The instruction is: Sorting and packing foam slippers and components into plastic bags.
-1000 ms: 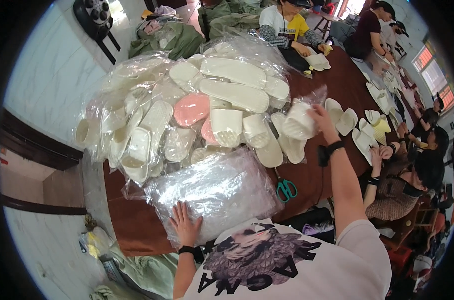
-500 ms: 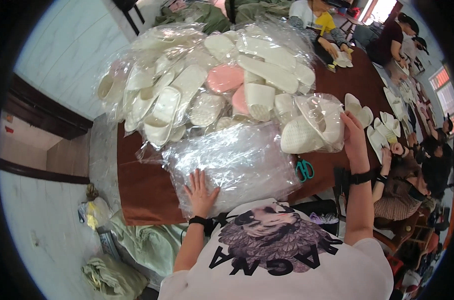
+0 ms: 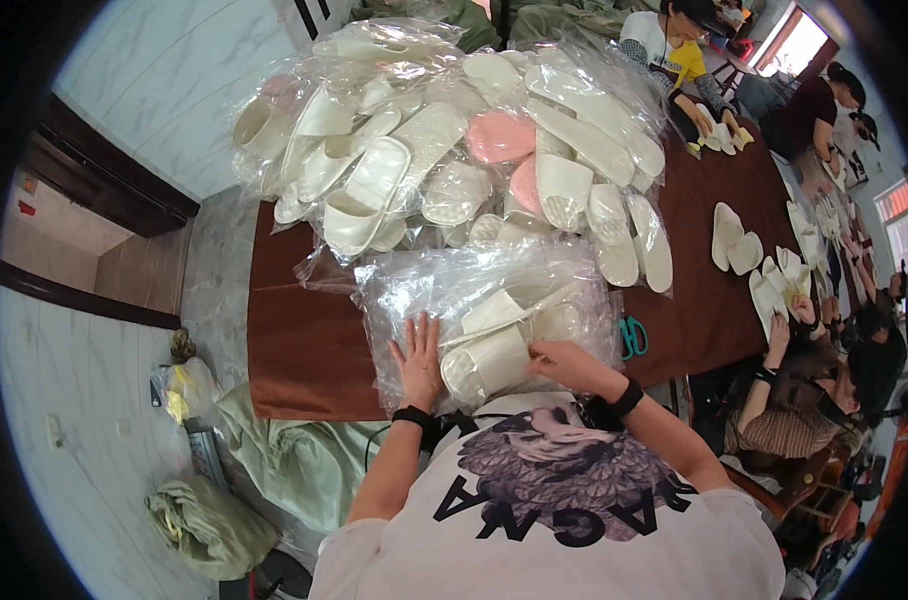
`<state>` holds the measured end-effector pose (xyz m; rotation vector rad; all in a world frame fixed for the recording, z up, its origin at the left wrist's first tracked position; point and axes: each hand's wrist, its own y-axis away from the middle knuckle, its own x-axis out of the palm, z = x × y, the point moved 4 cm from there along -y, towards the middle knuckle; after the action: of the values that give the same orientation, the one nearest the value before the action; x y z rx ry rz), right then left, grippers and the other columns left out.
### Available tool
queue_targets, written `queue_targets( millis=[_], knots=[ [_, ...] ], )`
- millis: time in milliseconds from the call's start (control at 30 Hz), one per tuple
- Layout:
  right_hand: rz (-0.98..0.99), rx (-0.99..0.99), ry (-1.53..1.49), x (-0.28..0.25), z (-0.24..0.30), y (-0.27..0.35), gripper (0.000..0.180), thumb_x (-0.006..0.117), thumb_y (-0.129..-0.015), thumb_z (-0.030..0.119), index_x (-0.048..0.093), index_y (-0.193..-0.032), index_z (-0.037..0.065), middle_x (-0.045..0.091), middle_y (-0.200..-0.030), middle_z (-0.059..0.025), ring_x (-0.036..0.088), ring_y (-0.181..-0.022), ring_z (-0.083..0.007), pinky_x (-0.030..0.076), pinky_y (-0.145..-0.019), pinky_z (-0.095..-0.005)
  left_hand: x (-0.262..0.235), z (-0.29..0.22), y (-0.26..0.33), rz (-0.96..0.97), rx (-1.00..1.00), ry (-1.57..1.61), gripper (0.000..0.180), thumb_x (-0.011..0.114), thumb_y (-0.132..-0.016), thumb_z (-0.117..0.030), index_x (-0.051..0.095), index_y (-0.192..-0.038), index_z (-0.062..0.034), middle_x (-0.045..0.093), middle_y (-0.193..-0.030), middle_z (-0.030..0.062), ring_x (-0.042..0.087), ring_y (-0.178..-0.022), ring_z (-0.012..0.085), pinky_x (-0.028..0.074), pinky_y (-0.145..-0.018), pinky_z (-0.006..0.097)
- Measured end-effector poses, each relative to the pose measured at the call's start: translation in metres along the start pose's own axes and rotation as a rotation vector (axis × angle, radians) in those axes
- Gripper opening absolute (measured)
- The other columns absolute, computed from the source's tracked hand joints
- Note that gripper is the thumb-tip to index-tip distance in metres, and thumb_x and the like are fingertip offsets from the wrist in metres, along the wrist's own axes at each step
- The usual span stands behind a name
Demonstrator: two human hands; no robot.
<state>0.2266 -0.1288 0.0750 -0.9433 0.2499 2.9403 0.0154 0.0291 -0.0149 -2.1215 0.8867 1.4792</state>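
Note:
My left hand lies flat on a stack of clear plastic bags, its fingers spread. Close to it, a pair of white slippers rests on the bags, one slipper partly over the other. My right hand has its fingers closed at the right side of these slippers; the exact grip is partly hidden. Glare on the plastic makes it hard to tell whether film covers the pair.
Beyond the bags rises a heap of bagged white slippers with a few pink ones. Teal-handled scissors lie right of the bags on the brown tablecloth. Loose slippers and co-workers are along the right.
My right hand has come from the right end of the heap to the bag stack, bringing the white slippers down beside my left hand. My left hand stays flat on the bags.

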Motion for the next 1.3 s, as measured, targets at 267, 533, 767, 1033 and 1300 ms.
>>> queue_targets(
  millis=[267, 533, 767, 1033, 1300],
  knots=[
    [-0.688, 0.314, -0.416, -0.102, -0.04, 0.028, 0.022, 0.056, -0.094, 0.02, 0.065, -0.103, 0.002, 0.065, -0.076, -0.0021, 0.061, -0.062, -0.0092, 0.045, -0.051, -0.0237, -0.014, -0.001, 0.004, 0.004, -0.016, -0.088, 0.065, 0.058, -0.082, -0.005, 0.04, -0.143, -0.0162, 0.022, -0.157, 0.0093, 0.016, -0.146, 0.0322, 0.012, -0.109, 0.067],
    [-0.613, 0.413, -0.29, -0.087, -0.094, 0.001, 0.025, 0.055, -0.094, 0.02, 0.062, -0.107, -0.001, 0.068, -0.077, -0.0081, 0.064, -0.063, -0.0152, 0.049, -0.055, -0.0299, -0.033, 0.009, -0.01, -0.038, -0.369, 0.863, 0.053, 0.046, -0.098, -0.045, 0.07, -0.089, 0.0011, 0.068, -0.072, 0.0116, 0.062, -0.06, 0.0259, 0.051, -0.063, 0.033],
    [-0.484, 0.453, -0.849, -0.076, -0.082, -0.007, 0.026, 0.053, -0.095, 0.028, 0.061, -0.108, 0.007, 0.064, -0.074, -0.007, 0.062, -0.066, -0.0144, 0.047, -0.057, -0.0286, -0.034, -0.013, -0.01, 0.44, -0.751, 1.257, 0.053, 0.058, -0.087, -0.058, 0.067, -0.089, -0.006, 0.063, -0.077, 0.0022, 0.059, -0.066, 0.0138, 0.048, -0.063, 0.029],
    [-0.256, 0.524, -1.203, -0.075, -0.107, 0.014, 0.034, 0.05, -0.097, 0.033, 0.06, -0.118, 0.008, 0.065, -0.095, -0.0041, 0.061, -0.08, -0.0147, 0.049, -0.065, -0.0305, -0.036, -0.03, 0.003, 0.382, -0.607, 1.351, 0.045, 0.062, -0.092, -0.034, 0.046, -0.123, -0.0039, 0.061, -0.087, 0.0029, 0.056, -0.062, 0.0106, 0.045, -0.058, 0.026],
    [-0.267, 0.484, -0.702, -0.065, -0.088, 0.011, 0.05, 0.063, -0.091, 0.028, 0.049, -0.132, 0.003, 0.052, -0.129, -0.0097, 0.052, -0.11, -0.0145, 0.045, -0.09, -0.0296, -0.038, -0.031, -0.001, 0.245, -0.428, 1.431, 0.031, 0.057, -0.097, -0.022, 0.043, -0.122, -0.0096, 0.064, -0.094, 0.0032, 0.06, -0.07, 0.0087, 0.046, -0.062, 0.024]
  ],
)
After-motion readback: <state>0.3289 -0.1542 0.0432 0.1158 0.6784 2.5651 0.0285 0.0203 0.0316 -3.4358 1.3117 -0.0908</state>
